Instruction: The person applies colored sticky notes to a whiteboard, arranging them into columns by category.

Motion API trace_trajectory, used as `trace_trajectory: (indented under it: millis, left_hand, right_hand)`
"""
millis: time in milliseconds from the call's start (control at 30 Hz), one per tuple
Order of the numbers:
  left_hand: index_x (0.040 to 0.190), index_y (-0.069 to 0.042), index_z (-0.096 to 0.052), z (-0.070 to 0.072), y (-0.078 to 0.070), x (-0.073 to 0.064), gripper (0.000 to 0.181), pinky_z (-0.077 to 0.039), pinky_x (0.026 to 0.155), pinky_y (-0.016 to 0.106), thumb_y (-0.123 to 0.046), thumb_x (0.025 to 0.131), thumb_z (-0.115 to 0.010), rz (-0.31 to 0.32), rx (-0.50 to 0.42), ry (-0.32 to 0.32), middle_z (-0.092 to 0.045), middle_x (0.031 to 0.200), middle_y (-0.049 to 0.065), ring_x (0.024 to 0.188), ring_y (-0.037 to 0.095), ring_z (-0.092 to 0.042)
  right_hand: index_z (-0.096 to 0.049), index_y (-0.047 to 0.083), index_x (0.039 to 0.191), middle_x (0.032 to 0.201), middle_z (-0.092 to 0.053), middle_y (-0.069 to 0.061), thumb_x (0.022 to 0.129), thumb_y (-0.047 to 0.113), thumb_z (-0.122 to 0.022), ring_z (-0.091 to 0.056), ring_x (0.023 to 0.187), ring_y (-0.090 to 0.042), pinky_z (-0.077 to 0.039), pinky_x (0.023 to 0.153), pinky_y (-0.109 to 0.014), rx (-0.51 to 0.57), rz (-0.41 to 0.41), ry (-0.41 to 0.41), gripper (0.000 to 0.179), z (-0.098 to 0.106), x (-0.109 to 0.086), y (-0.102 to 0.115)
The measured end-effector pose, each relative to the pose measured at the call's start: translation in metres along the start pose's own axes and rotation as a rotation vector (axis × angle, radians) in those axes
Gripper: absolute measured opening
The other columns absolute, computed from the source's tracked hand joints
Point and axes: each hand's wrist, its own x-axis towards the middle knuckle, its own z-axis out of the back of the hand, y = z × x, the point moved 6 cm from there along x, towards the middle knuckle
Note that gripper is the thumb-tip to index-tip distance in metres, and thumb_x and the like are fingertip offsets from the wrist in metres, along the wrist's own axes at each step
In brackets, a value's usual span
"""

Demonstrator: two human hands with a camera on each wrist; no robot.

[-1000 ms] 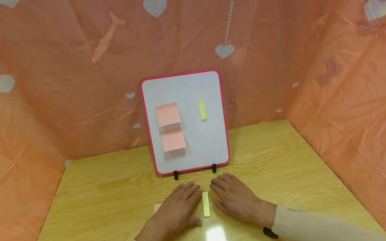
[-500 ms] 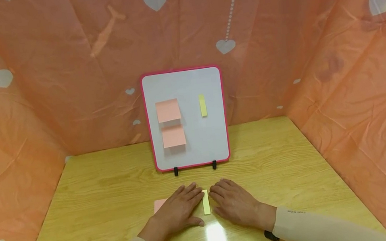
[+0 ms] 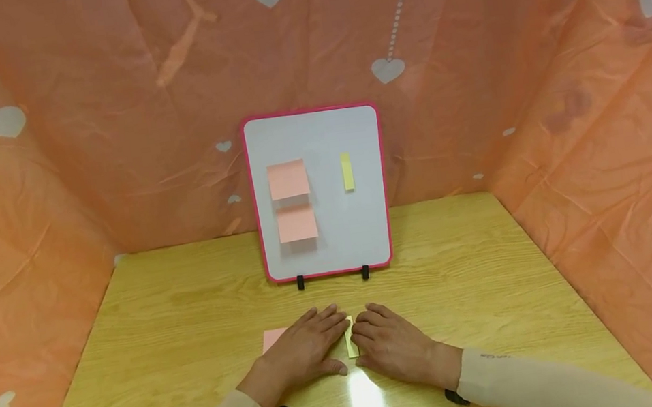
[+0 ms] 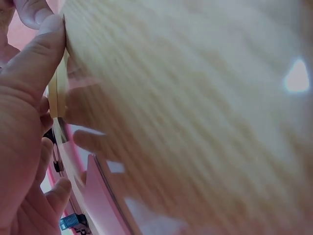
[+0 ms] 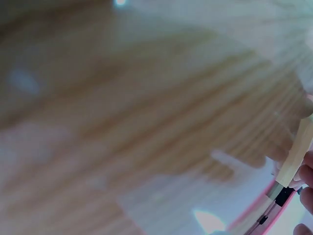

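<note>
A narrow yellow sticky note pad (image 3: 352,348) lies on the table between the two hands. My left hand (image 3: 301,354) is palm down on its left, fingers extended, the index fingertip at the pad's upper edge. Partly covered by that hand is a pink sticky note pad (image 3: 274,338), whose edge also shows in the left wrist view as a pink block (image 4: 102,200). From the right, my right hand (image 3: 397,347) reaches the yellow pad, its loosely bent fingertips overlapping the pad's right side. The right wrist view catches the yellow pad (image 5: 296,156) edge-on beside fingertips.
A white board (image 3: 338,250) with a pink frame stands upright behind the hands on black feet (image 3: 301,282). It bears two pink notes (image 3: 288,179) and one yellow strip (image 3: 347,173). Orange cloth (image 3: 125,133) with hearts surrounds the wooden table (image 3: 177,292).
My right hand has moved left until its fingertips overlap the yellow pad. The left hand stays almost in place. The head view has tilted slightly down.
</note>
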Motion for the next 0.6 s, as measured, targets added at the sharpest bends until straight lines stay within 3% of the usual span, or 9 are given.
trace_trajectory:
  millis: [300,600]
  left_hand:
    - [0.162,-0.009,-0.043,-0.0004,-0.0007,-0.0004,0.088,-0.027,0.132,0.047,-0.067,0.097,-0.057,0.014,-0.04,0.005,-0.041,0.169,0.004,0.16,0.024,-0.03]
    - [0.162,-0.009,-0.043,0.0,-0.0009,-0.0008,0.09,-0.027,0.132,0.046,-0.067,0.095,-0.059,0.027,-0.055,0.011,-0.041,0.169,0.004,0.16,0.022,-0.031]
  right_hand:
    - [-0.071,0.014,0.116,0.119,-0.072,0.0,0.104,0.057,-0.059,-0.061,0.12,-0.02,-0.049,0.113,-0.04,0.016,-0.01,-0.031,0.046,0.0014,0.0046,0.0007]
    - [-0.065,0.013,0.117,0.117,-0.066,-0.001,0.102,0.056,-0.063,-0.059,0.114,-0.02,-0.051,0.101,-0.038,0.047,-0.026,-0.039,0.045,-0.0015,0.0046,0.0004]
